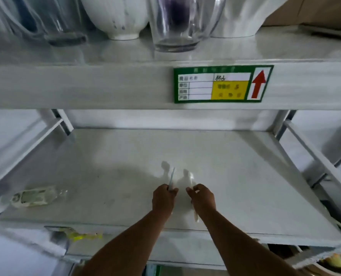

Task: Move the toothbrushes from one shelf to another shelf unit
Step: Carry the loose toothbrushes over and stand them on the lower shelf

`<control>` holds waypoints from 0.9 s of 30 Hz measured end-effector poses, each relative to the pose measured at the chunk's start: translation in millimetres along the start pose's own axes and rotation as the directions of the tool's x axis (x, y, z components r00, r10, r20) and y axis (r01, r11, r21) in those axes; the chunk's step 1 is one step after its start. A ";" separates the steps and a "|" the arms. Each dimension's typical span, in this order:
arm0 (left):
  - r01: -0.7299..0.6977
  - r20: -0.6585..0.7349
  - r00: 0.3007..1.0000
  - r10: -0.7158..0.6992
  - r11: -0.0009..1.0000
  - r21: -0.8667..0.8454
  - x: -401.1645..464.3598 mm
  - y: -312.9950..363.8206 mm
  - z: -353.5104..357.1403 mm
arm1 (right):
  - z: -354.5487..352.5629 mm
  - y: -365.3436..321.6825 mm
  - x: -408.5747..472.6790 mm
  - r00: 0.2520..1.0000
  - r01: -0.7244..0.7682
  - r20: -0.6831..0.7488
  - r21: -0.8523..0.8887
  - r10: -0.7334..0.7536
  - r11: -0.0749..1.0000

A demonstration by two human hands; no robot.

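Both fists over the shelf board [245, 176], below the green label [222, 84]. Left hand [163, 200] grips a toothbrush [172, 179]; right hand [203, 199] grips another [190, 179]. Thin, pale handles; loose grips could drop them.

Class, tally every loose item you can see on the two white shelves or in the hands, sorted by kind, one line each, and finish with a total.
Toothbrushes: 2, one in the left hand, one in the right hand
Clear glasses: 1
White bowls: 1
Packets: 1
Total: 5, not counting blurred shapes at the upper shelf's ends.
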State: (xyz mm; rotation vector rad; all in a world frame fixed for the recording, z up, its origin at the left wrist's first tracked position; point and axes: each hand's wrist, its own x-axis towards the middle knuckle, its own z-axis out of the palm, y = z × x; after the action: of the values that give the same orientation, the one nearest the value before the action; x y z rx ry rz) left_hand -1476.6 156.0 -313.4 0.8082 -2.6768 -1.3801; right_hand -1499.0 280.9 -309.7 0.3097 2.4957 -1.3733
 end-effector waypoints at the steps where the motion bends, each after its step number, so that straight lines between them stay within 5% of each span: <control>1: -0.009 0.011 1.000 0.009 1.000 -0.003 5.4 -0.2 0.6 | 4.3 -4.0 4.2 1.000 0.002 -0.002 -0.011 -0.003 1.000; 27: -0.027 -0.073 0.997 0.032 0.998 0.063 62.3 -3.8 6.1 | 23.3 -27.7 45.8 1.000 0.008 -0.004 -0.086 -0.008 0.996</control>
State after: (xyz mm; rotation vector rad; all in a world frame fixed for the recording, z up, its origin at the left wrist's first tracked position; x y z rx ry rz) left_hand -1530.4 130.4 -333.1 0.8048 -2.6765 -1.2410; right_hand -1547.5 249.0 -315.3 0.2853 2.5536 -1.2645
